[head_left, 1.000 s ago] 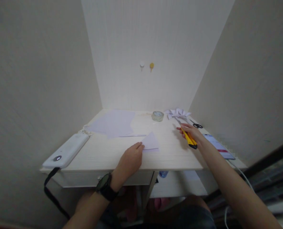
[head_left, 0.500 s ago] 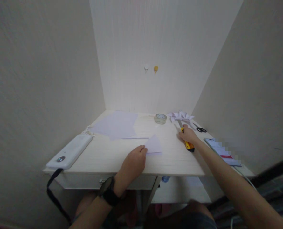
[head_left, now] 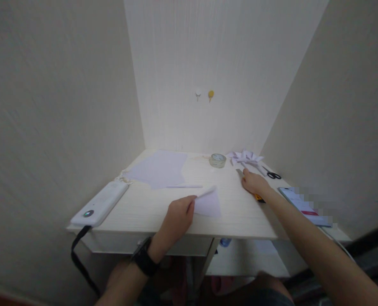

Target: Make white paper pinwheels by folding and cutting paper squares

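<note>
Paper piece (head_left: 209, 204), small and pale, is lying near the front edge of the bench (head_left: 144, 208), its near corner lifting off the surface, pinched in the closed fingers of the left hand (head_left: 179, 214). Right hand (head_left: 253, 183) is pressing flat over the yellow utility knife (head_left: 258, 197), blade tip poking out toward the back edge; a second ago it was holding that knife raised. Pale walls are closing in the bench on three sides. Tape roll (head_left: 217, 160), folded paper flower (head_left: 244, 157) and scissors (head_left: 272, 174) are sitting at the back right corner.
</note>
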A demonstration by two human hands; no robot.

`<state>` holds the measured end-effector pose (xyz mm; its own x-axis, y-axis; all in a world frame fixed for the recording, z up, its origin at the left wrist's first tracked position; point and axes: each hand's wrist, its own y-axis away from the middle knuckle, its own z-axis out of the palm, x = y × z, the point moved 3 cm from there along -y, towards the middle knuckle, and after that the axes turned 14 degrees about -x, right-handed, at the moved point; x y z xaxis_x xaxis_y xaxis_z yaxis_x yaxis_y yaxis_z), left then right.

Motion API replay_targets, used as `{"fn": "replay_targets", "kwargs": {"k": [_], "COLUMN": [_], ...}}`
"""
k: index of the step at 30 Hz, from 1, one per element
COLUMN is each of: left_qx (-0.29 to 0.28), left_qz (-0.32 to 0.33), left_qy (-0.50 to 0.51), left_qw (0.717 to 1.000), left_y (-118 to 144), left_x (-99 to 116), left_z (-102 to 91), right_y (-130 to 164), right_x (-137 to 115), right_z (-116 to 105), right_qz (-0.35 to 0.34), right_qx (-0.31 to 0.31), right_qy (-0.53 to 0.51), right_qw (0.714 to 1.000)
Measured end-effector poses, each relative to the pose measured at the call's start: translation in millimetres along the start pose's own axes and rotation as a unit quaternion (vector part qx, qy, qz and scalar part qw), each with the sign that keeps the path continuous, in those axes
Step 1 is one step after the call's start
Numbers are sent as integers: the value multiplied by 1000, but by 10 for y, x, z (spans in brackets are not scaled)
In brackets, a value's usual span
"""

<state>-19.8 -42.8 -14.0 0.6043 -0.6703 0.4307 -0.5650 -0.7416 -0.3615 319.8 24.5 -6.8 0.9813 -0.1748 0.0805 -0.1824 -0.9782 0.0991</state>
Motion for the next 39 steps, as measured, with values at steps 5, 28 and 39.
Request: {"fn": "replay_targets", "kwargs": {"k": [5,28,39], "left_qx": [47,81,29], "left_qz": [-40,-21,-53], "left_qy": [115,28,265], "left_qw": [991,996,962], "left_y": [-75,-1190,-1211], "left_x": [-76,-432,-554], "left_z": [-197,-5,135], "right_y": [-12,-92,-93], "right_x": [7,-1212,-829], "right_z": [6,-105,-36], "right_qz": [9,-145,-190], "right_qx": [-11,-57,47], "right_qy": [-11,-817,-751], "right_qw": [1000,555,631]}}
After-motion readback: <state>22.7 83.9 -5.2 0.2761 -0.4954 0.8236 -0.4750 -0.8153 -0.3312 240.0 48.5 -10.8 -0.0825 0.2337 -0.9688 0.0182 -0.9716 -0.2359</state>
